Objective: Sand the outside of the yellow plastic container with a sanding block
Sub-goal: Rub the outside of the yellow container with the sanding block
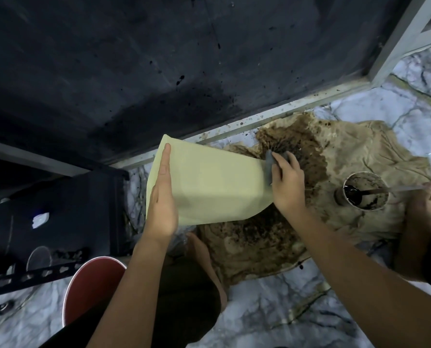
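The pale yellow plastic container point(209, 183) lies on its side in the middle of the head view, its narrow end pointing right. My left hand point(163, 194) is pressed flat along its left edge, fingers straight, steadying it. My right hand point(286, 180) grips a small grey sanding block point(269, 167) and holds it against the container's right end. The block is mostly hidden under my fingers.
Stained brown paper point(335, 156) covers the marble floor point(272, 310) under the container. A round tin of dark liquid with a stick in it point(365, 190) stands at the right. A red stool point(88, 285), a black metal rack point(46, 209) and a dark panel point(159, 59) are close by.
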